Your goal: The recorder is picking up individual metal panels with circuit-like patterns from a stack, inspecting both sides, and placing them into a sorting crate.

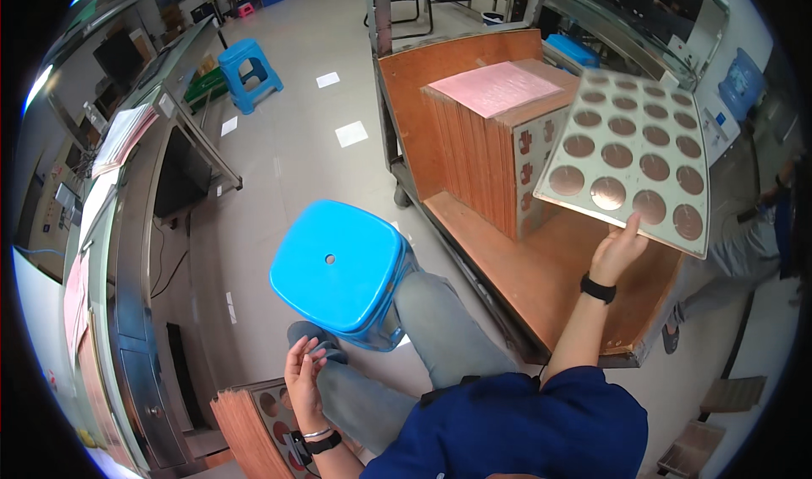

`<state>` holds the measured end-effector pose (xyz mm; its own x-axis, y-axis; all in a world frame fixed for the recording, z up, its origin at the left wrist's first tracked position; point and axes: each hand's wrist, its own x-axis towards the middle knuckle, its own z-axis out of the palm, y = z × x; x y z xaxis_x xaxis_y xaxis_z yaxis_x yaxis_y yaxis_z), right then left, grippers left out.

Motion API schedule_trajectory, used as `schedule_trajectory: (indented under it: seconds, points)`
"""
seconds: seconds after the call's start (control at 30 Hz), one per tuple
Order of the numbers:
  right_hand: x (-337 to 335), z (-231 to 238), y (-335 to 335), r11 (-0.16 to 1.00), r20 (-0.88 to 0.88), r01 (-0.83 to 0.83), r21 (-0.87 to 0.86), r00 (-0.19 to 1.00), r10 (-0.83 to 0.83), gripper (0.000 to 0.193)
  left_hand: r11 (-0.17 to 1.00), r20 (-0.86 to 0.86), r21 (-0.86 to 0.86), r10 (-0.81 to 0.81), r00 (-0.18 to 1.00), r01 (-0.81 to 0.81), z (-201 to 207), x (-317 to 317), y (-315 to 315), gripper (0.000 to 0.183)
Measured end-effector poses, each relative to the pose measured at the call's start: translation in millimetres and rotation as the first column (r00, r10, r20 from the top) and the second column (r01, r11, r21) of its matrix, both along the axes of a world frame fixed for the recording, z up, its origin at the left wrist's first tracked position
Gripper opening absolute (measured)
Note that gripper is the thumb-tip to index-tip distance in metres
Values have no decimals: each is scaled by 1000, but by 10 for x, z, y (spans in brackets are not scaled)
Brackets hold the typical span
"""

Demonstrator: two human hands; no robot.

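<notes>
My right hand [617, 252] grips the near edge of a circuit board panel [633, 138], pale grey-green with rows of round copper-coloured patches. The panel is held up, tilted, at the right above the cart. Behind it a tall stack of panels [474, 159] stands on edge, with a pink sheet [495, 88] lying on top. My left hand [302, 376] is raised near my knee, fingers loosely bent and apart, with nothing visible in it. Below that hand, at the lower left, is another stack of panels [245, 424] whose front face also shows round copper patches.
The stack stands on a wooden-decked cart [482, 217] with a metal frame. A blue stool [338, 263] is in front of my knees, another blue stool [248, 77] farther off. A long workbench [139, 225] with papers runs along the left. Someone's leg [719, 272] shows at the right.
</notes>
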<state>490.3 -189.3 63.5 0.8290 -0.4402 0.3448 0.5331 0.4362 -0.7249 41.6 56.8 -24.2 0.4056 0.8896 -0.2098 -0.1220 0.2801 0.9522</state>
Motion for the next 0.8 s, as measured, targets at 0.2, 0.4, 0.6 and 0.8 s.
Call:
schedule_trajectory:
  seconds: [0.2, 0.4, 0.6, 0.8]
  points:
    - [161, -799, 61, 795, -151, 349, -496, 867, -475, 34, 998, -54, 38, 45, 998, -43, 84, -100, 0, 32]
    - [276, -1606, 151, 604, -204, 251, -756, 787, -582, 29, 990, -60, 18, 138, 989, -137, 37, -286, -38, 35]
    - [102, -1499, 710, 570, 22, 157, -806, 971, -237, 46, 984, -91, 18, 176, 980, -175, -24, -330, -38, 33]
    - [391, -1600, 1148, 255, -83, -116, -960, 987, 137, 72, 976, -80, 34, 219, 972, -217, 13, -335, -56, 29]
